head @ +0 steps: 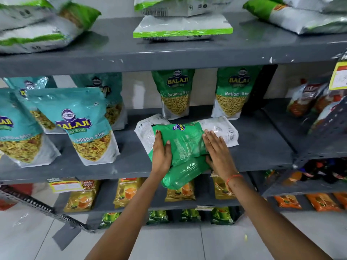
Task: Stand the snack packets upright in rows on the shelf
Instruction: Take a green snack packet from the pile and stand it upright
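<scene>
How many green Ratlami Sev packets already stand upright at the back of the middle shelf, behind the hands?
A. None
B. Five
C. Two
C: one upright Ratlami Sev packet and a second stand side by side behind the flat green packets under both hands.

Both hands press a flat pile, perhaps three green packets, on the shelf.

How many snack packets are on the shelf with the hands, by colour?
Teal Mitho Mix packets: 4 showing
Green packets standing at the back: 2
Green packets lying flat under the hands: about 3; overlaps hide some
Total: about 9
</scene>
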